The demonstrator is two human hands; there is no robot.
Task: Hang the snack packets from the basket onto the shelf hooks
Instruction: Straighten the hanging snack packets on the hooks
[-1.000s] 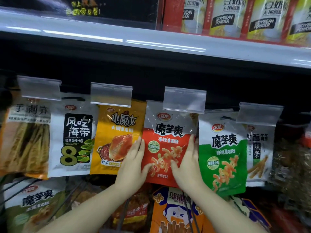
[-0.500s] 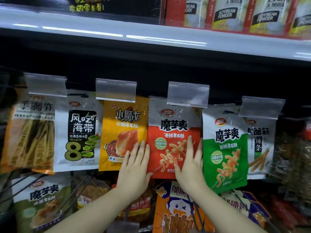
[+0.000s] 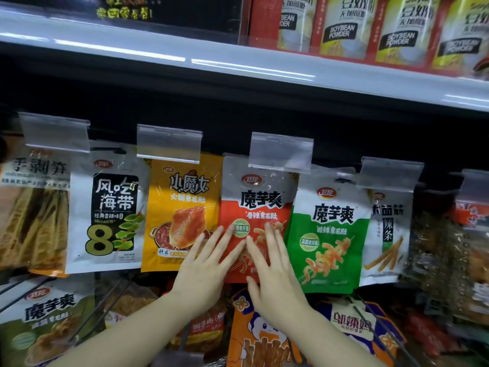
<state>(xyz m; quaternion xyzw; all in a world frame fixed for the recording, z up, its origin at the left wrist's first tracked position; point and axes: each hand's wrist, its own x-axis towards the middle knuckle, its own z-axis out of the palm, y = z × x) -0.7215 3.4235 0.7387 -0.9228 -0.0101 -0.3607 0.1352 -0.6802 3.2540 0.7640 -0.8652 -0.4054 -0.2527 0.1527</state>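
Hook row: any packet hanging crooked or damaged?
The yellow packet hangs slightly tilted, and the green packet leans too. The red packet sits about straight under both flat hands. No visible damage.

Since a second ago the two hands have drawn together on the front of the red snack packet (image 3: 258,207): the left hand (image 3: 205,271), which lay at the packet's left edge half over the yellow packet (image 3: 182,210), now has its fingertips on the red face. The right hand (image 3: 272,268) has slid left from the right edge toward the middle, so its fingers lie flat and nearly meet those of the left. The red packet now hangs straighter under its clear label holder (image 3: 280,152).
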